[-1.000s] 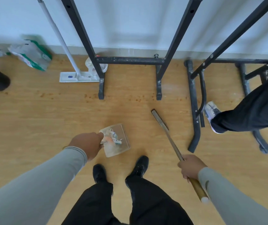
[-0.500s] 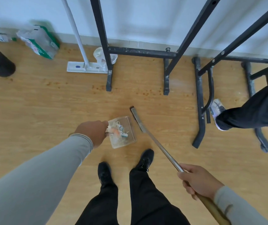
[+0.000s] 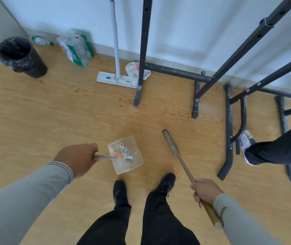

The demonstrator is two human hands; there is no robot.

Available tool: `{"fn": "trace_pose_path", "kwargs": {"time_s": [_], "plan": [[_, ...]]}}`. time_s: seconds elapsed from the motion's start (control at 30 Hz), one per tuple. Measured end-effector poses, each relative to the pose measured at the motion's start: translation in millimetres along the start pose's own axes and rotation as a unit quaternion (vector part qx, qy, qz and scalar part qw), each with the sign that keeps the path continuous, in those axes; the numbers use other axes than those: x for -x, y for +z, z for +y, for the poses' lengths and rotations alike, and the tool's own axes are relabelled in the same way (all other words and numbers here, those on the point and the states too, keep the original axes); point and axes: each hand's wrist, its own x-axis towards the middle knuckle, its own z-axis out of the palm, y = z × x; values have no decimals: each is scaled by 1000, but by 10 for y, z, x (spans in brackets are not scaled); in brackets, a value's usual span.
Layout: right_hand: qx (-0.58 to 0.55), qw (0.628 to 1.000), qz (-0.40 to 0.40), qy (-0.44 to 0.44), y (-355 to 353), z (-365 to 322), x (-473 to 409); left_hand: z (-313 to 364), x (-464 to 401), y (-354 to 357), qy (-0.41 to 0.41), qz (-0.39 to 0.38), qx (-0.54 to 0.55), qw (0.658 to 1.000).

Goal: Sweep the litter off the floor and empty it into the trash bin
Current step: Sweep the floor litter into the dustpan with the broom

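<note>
My left hand (image 3: 78, 157) grips the metal handle of a clear plastic dustpan (image 3: 134, 163), held just above the wooden floor in front of my shoes. Crumpled litter (image 3: 122, 153), white with orange and blue, lies inside the pan. My right hand (image 3: 205, 191) is closed around the broom (image 3: 178, 157), whose long handle runs up and left to a narrow head near the floor, to the right of the pan. The black trash bin (image 3: 20, 57), lined with a dark bag, stands at the far left by the wall.
A white flat mop (image 3: 116, 78) leans on the wall, with a green-and-white bag (image 3: 75, 50) and a plastic bottle (image 3: 41, 40) to its left. Black metal frames (image 3: 201, 78) stand ahead and to the right. Another person's leg and sneaker (image 3: 248, 144) are at the right.
The view has swung left, bringing the whole trash bin into sight. The broom head has moved from beside the pan out to the right. The dustpan with its litter stays in my left hand.
</note>
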Motion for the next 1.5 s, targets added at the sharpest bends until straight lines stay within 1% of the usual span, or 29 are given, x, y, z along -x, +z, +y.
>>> {"fn": "trace_pose_path", "kwargs": {"time_s": [0.07,0.2,0.27,0.37,0.43,0.5,0.53,0.57,0.7,0.8,0.9,1.0,1.07,1.13,1.23,1.3,1.4,1.5], "plan": [[26,999,-7,21,231,-71,-66,-210,81,112,-15,-2,4,1000],[74,997,-27,18,850,-221,11,-480,150,450,-46,-22,10,999],[70,996,-55,30,1158,-280,91,-588,139,597,-63,-25,25,997],[123,988,-97,-12,1505,-401,227,-772,131,670,-76,-33,42,996],[124,981,-146,6,1601,-506,326,-883,141,694,-81,-38,52,995],[80,973,-202,74,1534,-613,412,-941,147,728,-80,-39,58,994],[57,970,-220,91,1435,-660,458,-951,151,747,-78,-38,58,994],[54,970,-224,81,1330,-691,494,-952,166,759,-76,-37,57,995],[81,975,-205,30,977,-904,670,-1045,272,798,-68,-35,57,995],[164,968,-190,-7,916,-1138,740,-1220,405,884,-86,-31,87,992],[217,966,-137,-43,980,-1483,691,-1366,508,1017,-129,-11,140,982],[252,962,-76,-75,1053,-1910,466,-1431,549,1148,-174,-18,192,966],[304,947,-43,-93,1105,-2199,196,-1387,506,1195,-181,-16,200,963],[365,925,-21,-107,1254,-2447,-50,-1310,421,1187,-179,-14,200,963],[443,889,-5,-116,1609,-2581,-308,-1254,291,1156,-180,-6,207,962],[480,870,-14,-109,1877,-2477,-387,-1283,271,1137,-180,-7,208,961],[545,830,-35,-113,2145,-2041,-310,-1341,301,1119,-182,-15,204,962],[587,797,-90,-112,2152,-1591,-117,-1337,309,1097,-183,-16,212,960]]}}
